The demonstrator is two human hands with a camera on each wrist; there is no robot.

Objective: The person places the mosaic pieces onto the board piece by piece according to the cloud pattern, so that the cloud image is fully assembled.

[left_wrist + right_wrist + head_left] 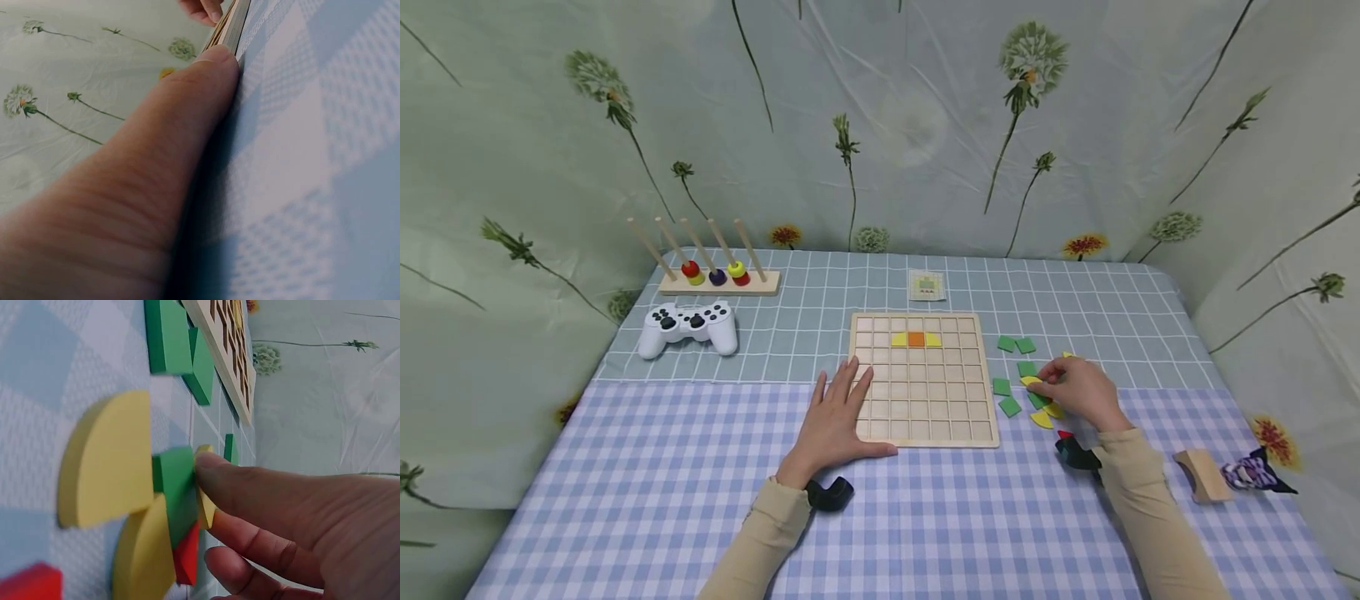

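Tabletop [700,517], checked cloth, fills the lower half of the head view. Wooden grid board [925,379] at centre frame: only three pieces seated, in its second row from the far edge — an orange square [916,339] flanked by two yellow curved pieces [898,340]. All other cells bare, so by my estimate the fill is at an early stage, most of it left.

Left hand [835,417] lies flat, fingers straight, on the board's lower-left corner, thumb along its near edge; it holds nothing.

Right hand [1078,387], right of the board, over the loose pile: green squares [1015,343], yellow semicircles [1042,419], a red piece [187,559]. Its grip: fingertips pinch a yellow piece [205,506] lying among the pile, not yet lifted clear.

Upper left: white game controller [688,327], peg rack with rings [718,282]. Small card [927,286] beyond the board.
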